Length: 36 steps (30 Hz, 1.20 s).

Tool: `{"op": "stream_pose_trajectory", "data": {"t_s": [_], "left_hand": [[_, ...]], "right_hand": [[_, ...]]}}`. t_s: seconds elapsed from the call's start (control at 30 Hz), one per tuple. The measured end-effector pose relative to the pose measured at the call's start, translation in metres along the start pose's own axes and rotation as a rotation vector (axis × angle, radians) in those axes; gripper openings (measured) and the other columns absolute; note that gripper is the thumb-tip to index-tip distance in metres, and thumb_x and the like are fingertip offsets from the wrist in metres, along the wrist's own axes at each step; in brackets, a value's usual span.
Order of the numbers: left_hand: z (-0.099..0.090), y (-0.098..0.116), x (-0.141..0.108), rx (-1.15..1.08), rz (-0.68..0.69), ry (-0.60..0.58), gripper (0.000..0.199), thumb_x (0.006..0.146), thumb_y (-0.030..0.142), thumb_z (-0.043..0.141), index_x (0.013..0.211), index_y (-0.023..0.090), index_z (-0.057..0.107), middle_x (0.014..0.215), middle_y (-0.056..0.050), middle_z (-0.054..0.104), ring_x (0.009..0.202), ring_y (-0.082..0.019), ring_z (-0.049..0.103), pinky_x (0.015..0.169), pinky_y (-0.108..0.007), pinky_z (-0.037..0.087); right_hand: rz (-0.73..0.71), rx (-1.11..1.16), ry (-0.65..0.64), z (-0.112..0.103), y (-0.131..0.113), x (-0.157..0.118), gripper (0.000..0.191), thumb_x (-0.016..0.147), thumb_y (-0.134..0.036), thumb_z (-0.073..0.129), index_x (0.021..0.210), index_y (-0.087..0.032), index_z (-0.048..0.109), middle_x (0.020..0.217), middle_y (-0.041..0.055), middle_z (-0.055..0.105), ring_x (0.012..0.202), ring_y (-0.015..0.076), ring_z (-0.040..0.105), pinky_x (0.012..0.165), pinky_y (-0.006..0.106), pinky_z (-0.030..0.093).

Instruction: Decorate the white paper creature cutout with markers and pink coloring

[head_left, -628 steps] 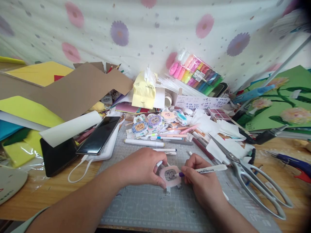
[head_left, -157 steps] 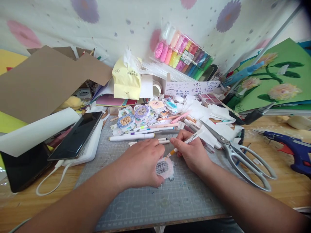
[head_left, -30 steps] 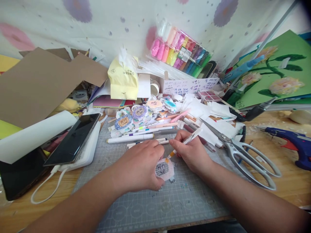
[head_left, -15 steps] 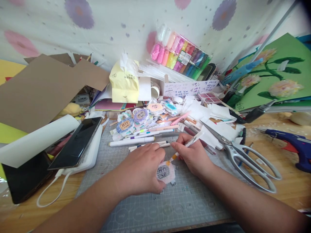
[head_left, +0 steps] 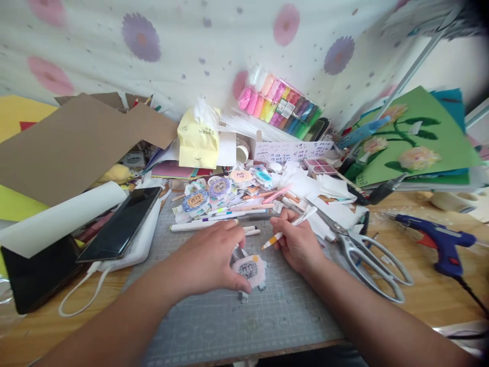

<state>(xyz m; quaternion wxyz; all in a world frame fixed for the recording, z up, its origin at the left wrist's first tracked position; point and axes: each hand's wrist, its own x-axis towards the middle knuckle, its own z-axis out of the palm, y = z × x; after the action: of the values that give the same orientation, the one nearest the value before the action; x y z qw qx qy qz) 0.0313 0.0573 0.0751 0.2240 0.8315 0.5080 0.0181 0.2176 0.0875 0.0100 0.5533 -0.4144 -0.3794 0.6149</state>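
Observation:
On the grey cutting mat (head_left: 214,326) lies a small pink paper piece (head_left: 250,270) with a dark grey patterned centre and an orange-yellow spot at its top. My left hand (head_left: 214,260) grips its left side, thumb at the lower edge and fingers at the upper left. A white marker with an orange tip (head_left: 292,228) is pinched in my right hand (head_left: 300,242); its tip points down-left, above and apart from the piece. Similar decorated pieces, one blue (head_left: 194,201) and one purple (head_left: 220,187), lie in a pile behind my hands.
Large scissors (head_left: 367,255) rest right of my right forearm, with a blue glue gun (head_left: 439,237) beyond. At left, a phone (head_left: 120,221) lies on a white power bank. Markers (head_left: 202,225), paper scraps and a yellow tissue pack (head_left: 198,142) stand behind.
The marker tip has lifted off the pink piece. My left hand and the piece have shifted slightly left in view, and more of the piece shows. The camera view has also shifted.

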Motion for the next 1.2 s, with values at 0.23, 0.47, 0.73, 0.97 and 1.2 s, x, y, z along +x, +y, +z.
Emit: {"op": "stream_pose_trajectory", "data": {"t_s": [0.23, 0.47, 0.73, 0.97, 1.2], "left_hand": [[0.026, -0.003, -0.045, -0.15, -0.221, 0.172, 0.032, 0.064, 0.035, 0.074, 0.087, 0.023, 0.055, 0.098, -0.002, 0.058, 0.095, -0.025, 0.055, 0.08, -0.033, 0.041], [0.057, 0.001, -0.055, -0.242, -0.338, 0.273, 0.037, 0.064, 0.029, 0.073, 0.097, 0.024, 0.057, 0.105, -0.002, 0.057, 0.102, -0.025, 0.054, 0.087, -0.036, 0.04], [0.057, 0.007, -0.051, -0.185, -0.338, 0.248, 0.035, 0.065, 0.031, 0.073, 0.096, 0.024, 0.059, 0.101, -0.002, 0.056, 0.098, -0.023, 0.055, 0.087, -0.036, 0.041], [0.059, 0.007, -0.047, -0.154, -0.333, 0.269, 0.029, 0.068, 0.029, 0.071, 0.094, 0.023, 0.06, 0.098, -0.001, 0.056, 0.098, -0.023, 0.055, 0.087, -0.035, 0.042], [0.059, 0.006, -0.047, -0.096, -0.295, 0.29, 0.021, 0.073, 0.027, 0.068, 0.092, 0.022, 0.061, 0.096, -0.002, 0.057, 0.094, -0.023, 0.056, 0.085, -0.036, 0.042]], "right_hand": [[-0.008, -0.005, -0.051, 0.0, 0.0, -0.001, 0.046, 0.065, -0.045, 0.079, 0.052, -0.022, 0.041, 0.036, -0.0109, 0.034, 0.033, 0.0063, 0.027, 0.033, 0.02, 0.031], [0.008, 0.057, -0.094, -0.003, 0.004, -0.002, 0.045, 0.069, -0.045, 0.078, 0.054, -0.02, 0.044, 0.045, -0.0089, 0.04, 0.035, 0.0058, 0.029, 0.033, 0.021, 0.034], [-0.001, 0.06, -0.101, -0.003, 0.004, -0.002, 0.044, 0.07, -0.047, 0.077, 0.056, -0.02, 0.046, 0.048, -0.0087, 0.043, 0.034, 0.0049, 0.029, 0.034, 0.021, 0.035], [-0.019, 0.087, -0.12, -0.003, 0.004, -0.002, 0.042, 0.07, -0.047, 0.077, 0.058, -0.019, 0.048, 0.047, -0.0089, 0.045, 0.033, 0.0046, 0.03, 0.034, 0.02, 0.035], [-0.035, 0.051, -0.1, -0.004, 0.003, -0.002, 0.044, 0.069, -0.053, 0.076, 0.056, -0.02, 0.05, 0.044, -0.0084, 0.044, 0.033, 0.0062, 0.03, 0.031, 0.021, 0.033]]}}
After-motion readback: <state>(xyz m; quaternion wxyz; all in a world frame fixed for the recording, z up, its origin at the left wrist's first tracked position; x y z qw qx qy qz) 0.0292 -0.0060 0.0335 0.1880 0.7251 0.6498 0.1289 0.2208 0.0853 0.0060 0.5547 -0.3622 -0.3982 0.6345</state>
